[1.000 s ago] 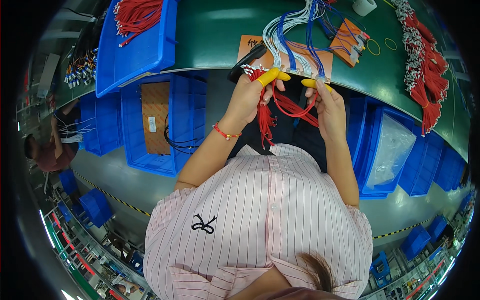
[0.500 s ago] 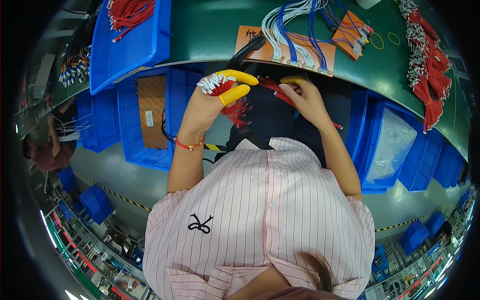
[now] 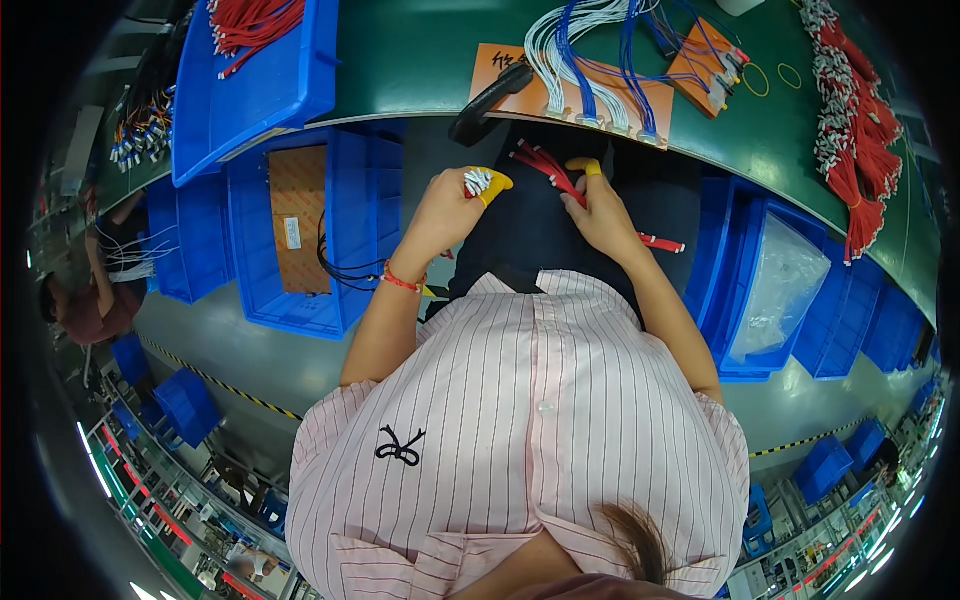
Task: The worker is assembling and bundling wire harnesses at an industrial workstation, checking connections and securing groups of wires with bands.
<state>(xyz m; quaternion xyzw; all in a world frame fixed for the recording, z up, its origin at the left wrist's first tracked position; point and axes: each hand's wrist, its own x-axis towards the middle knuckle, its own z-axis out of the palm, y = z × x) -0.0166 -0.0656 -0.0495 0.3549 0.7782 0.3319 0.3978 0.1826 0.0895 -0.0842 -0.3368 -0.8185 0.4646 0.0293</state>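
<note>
My left hand point(image 3: 442, 212), with yellow finger cots on its fingertips, is closed around a bundle of wires. Only the white connectors point(image 3: 478, 181) show at its fingers; the red lengths seen earlier are mostly hidden behind the hand. A short way to the right, my right hand point(image 3: 603, 213) pinches a thin bunch of red wires point(image 3: 543, 162) over my dark-clothed lap. One end of that bunch fans out toward the left hand, and the other end passes under the right wrist. A yellow cot covers one of its fingertips. The two hands are apart.
Ahead, a green table point(image 3: 420, 70) holds orange boards point(image 3: 500, 88) with white and blue cables. A black handle point(image 3: 490, 103) juts over its edge. Blue bins point(image 3: 325, 60) stand left and right. A red wire pile point(image 3: 850, 150) lies at right. Another person point(image 3: 100, 295) sits far left.
My left hand has turned over and closed its fingers around its bundle, moving slightly right. My right hand has shifted a little down, and its red wires now fan out more plainly.
</note>
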